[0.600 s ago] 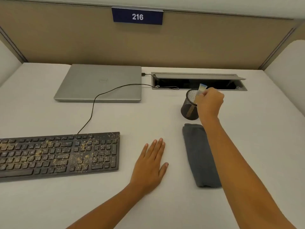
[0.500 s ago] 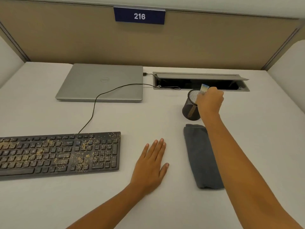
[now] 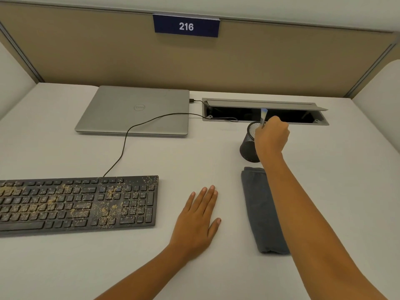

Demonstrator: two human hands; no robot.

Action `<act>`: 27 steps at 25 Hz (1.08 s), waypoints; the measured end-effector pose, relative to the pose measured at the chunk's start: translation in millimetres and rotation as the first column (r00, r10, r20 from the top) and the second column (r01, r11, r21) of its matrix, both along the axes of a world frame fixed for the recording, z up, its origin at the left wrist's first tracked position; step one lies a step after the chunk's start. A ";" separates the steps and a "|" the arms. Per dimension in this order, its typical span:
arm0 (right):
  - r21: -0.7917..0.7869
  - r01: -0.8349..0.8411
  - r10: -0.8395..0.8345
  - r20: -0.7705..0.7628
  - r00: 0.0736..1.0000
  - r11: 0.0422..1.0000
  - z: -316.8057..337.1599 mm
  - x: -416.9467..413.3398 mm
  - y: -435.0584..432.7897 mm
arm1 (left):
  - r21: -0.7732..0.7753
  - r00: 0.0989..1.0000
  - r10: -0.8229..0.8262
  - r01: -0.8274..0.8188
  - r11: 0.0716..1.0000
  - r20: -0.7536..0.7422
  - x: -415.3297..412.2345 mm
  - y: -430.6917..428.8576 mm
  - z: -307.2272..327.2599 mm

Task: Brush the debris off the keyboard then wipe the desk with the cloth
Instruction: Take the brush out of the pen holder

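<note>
Two steps both lie ahead; the one in hand looks like fetching the brush. The right hand (image 3: 271, 135) is curled round a slim blue-and-white handle (image 3: 263, 116) standing in the black mesh pen cup (image 3: 247, 146); its bristle end is hidden. Next, the handle needs lifting clear of the cup and carrying left to the keyboard (image 3: 75, 204), which is strewn with tan debris (image 3: 104, 211). The left hand (image 3: 195, 224) lies flat, fingers straight, on the tabletop (image 3: 194, 156) between the keyboard and the folded grey cloth (image 3: 262, 208).

A tan partition panel (image 3: 194, 61) bearing a blue "216" sign (image 3: 186, 26) backs the white tabletop (image 3: 65, 267); pale side dividers (image 3: 381, 94) flank it.
</note>
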State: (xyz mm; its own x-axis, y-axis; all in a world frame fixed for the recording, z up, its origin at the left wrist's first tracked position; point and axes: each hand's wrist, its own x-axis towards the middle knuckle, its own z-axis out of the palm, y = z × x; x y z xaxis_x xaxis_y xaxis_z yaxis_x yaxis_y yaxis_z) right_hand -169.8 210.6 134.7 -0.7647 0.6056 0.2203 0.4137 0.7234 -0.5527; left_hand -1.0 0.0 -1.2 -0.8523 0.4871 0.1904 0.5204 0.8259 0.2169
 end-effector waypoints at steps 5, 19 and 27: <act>0.074 -0.111 0.130 -0.365 0.922 0.991 12.7 32.8 -12.4 | 0.004 1.000 -0.001 0.001 1.000 -0.006 -0.7 0.6 1.9; -0.001 -0.593 0.532 -0.439 0.724 0.805 -11.2 144.0 -140.9 | -0.008 0.998 0.041 -0.041 0.999 -0.050 29.3 -59.2 36.0; -0.231 -0.597 0.555 -0.223 0.801 0.768 -22.0 187.4 -244.2 | 0.105 0.969 0.222 -0.210 0.972 -0.113 51.4 -242.3 44.4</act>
